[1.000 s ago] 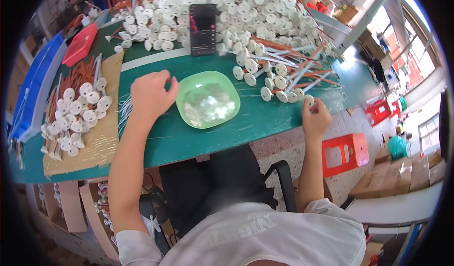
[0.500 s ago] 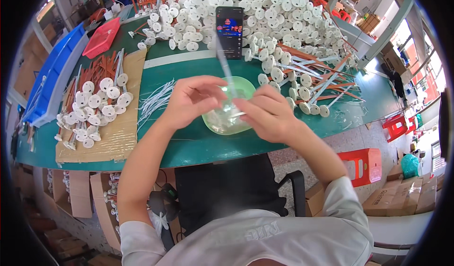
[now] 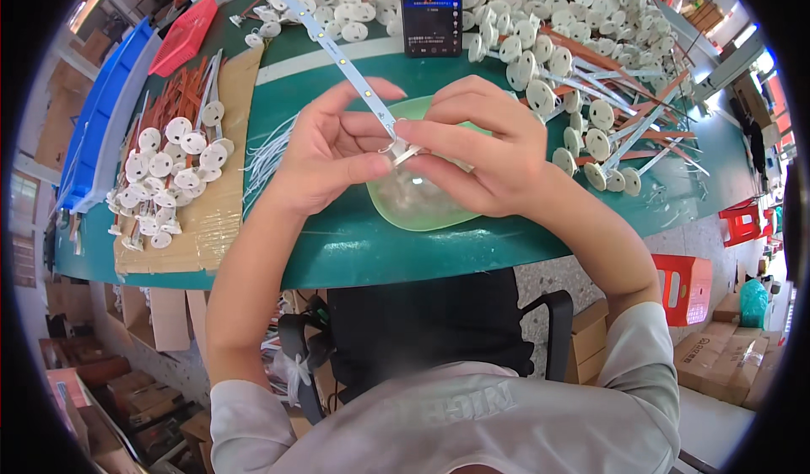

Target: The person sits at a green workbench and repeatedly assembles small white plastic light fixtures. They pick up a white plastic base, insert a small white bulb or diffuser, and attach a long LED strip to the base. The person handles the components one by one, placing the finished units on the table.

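Note:
A thin white LED strip (image 3: 344, 67) slants up and left from between my hands, with small yellow chips along it. A small white disc (image 3: 406, 154), seen nearly edge-on, sits at its lower end, with thin wire loops beside it. My right hand (image 3: 485, 141) pinches the strip's lower end and the disc between thumb and fingers. My left hand (image 3: 325, 158) is curled round the same end, its thumb against the disc and its fingers partly behind the strip. Below both hands stands a light green bowl (image 3: 405, 218) whose contents I cannot make out.
Thin white wires (image 3: 268, 164) lie left of my left hand. Finished-looking strips with white discs (image 3: 173, 166) rest on cardboard (image 3: 211, 246). Behind the bowl, a phone (image 3: 432, 18) stands before a large pile of white discs (image 3: 540, 2). A blue tray (image 3: 105, 120) is far left.
The strip, blurred and nearly upright before, now leans left and shows its chips. My left thumb has come against the disc. The whole view has shifted, bringing the hands closer.

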Available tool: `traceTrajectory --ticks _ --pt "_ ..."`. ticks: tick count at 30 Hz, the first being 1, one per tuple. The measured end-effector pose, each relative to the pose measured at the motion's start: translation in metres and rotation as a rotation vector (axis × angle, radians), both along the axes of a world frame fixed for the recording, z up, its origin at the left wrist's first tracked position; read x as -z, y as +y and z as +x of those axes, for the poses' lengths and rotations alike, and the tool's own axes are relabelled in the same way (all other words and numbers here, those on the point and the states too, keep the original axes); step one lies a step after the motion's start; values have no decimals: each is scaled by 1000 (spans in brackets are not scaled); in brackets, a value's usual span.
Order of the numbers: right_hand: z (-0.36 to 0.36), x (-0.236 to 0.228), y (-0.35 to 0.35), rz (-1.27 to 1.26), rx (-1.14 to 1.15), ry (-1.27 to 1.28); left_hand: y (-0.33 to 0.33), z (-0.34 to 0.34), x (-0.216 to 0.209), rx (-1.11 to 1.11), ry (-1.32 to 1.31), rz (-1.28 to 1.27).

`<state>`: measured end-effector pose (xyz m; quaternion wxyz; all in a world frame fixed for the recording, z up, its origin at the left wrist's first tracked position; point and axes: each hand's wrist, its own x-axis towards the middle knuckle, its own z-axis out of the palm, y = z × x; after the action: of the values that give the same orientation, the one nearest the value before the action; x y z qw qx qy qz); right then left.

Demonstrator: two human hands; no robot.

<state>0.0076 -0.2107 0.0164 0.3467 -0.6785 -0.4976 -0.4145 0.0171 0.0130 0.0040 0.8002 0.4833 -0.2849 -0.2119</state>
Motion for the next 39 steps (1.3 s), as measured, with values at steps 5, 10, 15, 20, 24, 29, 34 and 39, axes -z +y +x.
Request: traceTrajectory --ticks 5,10,15,20,24,29,34,39 --pt "-5 3 4 62 20 -37 -1 2 7 82 31 -85" --pt "-2 11 5 64 60 -1 0 4 19 -14 28 -18" --pt "6 10 -1 24 -52 144 -1 5 11 -46 92 -41" --pt "1 6 -2 -2 -16 118 3 12 14 51 4 -5" --pt "-1 8 2 52 81 130 -6 5 8 -58 22 -52" --pt "-6 3 -1 -33 297 659 -9 5 3 -297 -64 7" --pt "-15 17 -5 -473 191 440 -8 9 2 -427 -106 111" --pt "-11 16 -4 -548 -3 617 -12 7 7 -433 -209 176"
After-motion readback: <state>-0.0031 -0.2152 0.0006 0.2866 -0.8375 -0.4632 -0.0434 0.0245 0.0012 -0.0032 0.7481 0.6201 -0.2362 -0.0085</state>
